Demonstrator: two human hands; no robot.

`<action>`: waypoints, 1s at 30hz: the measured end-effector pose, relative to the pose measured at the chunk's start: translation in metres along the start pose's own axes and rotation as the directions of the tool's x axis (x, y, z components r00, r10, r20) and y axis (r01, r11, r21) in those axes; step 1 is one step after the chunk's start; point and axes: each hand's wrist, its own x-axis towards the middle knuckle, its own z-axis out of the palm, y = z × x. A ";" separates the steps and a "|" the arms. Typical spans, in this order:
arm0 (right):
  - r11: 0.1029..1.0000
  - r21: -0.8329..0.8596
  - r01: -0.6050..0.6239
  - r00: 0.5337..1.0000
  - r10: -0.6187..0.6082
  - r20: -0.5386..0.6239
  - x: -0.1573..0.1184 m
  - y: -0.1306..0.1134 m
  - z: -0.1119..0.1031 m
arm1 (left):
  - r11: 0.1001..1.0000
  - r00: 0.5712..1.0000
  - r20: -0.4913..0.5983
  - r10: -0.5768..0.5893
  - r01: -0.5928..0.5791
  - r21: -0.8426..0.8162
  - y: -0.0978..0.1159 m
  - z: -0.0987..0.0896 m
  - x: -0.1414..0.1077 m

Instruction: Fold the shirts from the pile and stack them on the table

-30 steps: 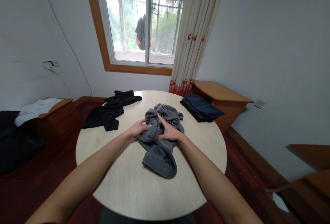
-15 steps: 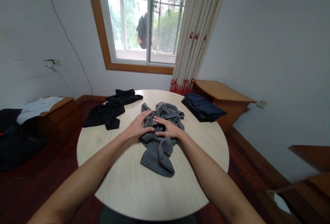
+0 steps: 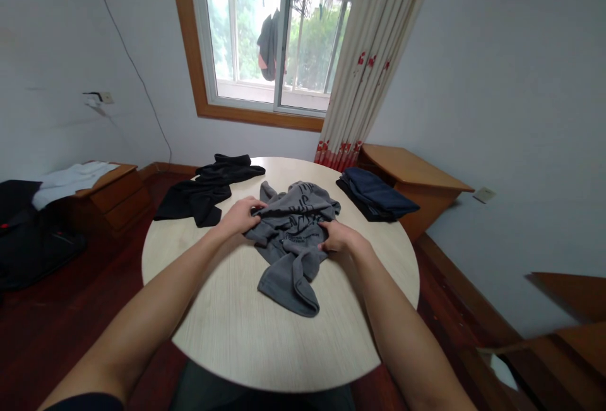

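Note:
A crumpled grey shirt [image 3: 300, 209] with dark lettering lies in the middle of the round table [image 3: 227, 335]. One part of it, folded over at the end, trails toward me. At its left edge, my left hand [image 3: 242, 216] pinches the cloth between thumb and fingers. My right hand [image 3: 338, 236] grips the opposite edge, its fingertips partly hidden by the fabric. The lettered part is spread between both hands.
Black clothing [image 3: 203, 193] lies loosely at the table's left. Folded dark blue and black garments [image 3: 376, 193] are stacked at the right. Beyond stand a wooden desk [image 3: 416, 168], a curtain [image 3: 374, 64] and a window. A low cabinet [image 3: 113, 199] bears white cloth at left.
My hands have moved apart, left and right, from the middle of the shirt to its edges. The cloth between them is spread wider, and more lettering shows. The view has shifted slightly.

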 end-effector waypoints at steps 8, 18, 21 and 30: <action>1.000 -0.022 0.017 0.995 -0.019 -0.096 0.020 -0.008 0.004 | 0.949 0.910 -0.405 -0.093 0.204 0.241 -0.047 -0.024 0.001; 0.997 -0.074 0.010 0.940 -0.034 -0.339 0.013 -0.012 -0.014 | 0.885 0.979 0.049 -0.196 0.155 0.440 0.023 -0.005 -0.006; 0.998 -0.056 -0.019 0.945 0.000 -0.328 0.008 -0.006 -0.019 | 0.865 0.930 0.232 -0.285 0.145 0.480 0.029 -0.001 -0.011; 0.991 0.111 0.071 0.969 -0.042 -0.243 0.009 -0.001 -0.008 | 0.820 0.724 0.482 -0.494 0.203 0.536 0.030 -0.007 -0.021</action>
